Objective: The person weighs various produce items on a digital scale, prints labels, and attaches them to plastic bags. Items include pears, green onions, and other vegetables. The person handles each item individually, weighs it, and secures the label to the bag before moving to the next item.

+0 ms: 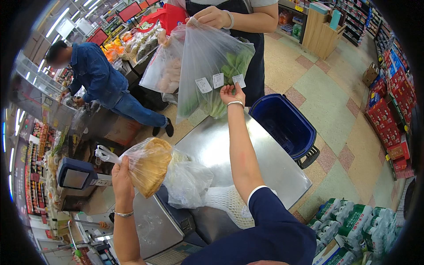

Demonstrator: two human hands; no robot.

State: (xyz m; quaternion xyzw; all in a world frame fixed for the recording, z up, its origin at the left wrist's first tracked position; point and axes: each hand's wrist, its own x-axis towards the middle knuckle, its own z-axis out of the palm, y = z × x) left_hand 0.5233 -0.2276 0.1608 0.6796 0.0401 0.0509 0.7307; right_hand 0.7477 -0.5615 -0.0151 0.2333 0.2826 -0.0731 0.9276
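Note:
My left hand [123,180] grips the gathered neck of a clear plastic bag [109,154]. Inside it is a flat, golden, bread-like food [154,165], held above a scale's metal platform [154,222]. My right hand [233,95] reaches forward, fingers and thumb at a white printed label [238,80]. That label lies against a large clear bag of leafy greens [236,66], which bears two more labels [203,85]. Another person's hand [212,18] holds this bag up by its top. Whether the label is stuck down under my fingers is unclear.
A metal counter [275,179] carries a knotted plastic bag [188,184] and white foam netting [228,202]. Beyond its right edge stands a blue shopping basket [281,122]. Bottled-water packs [354,222] are stacked at lower right. A person in denim [99,73] stands at left, near the scale display [76,174].

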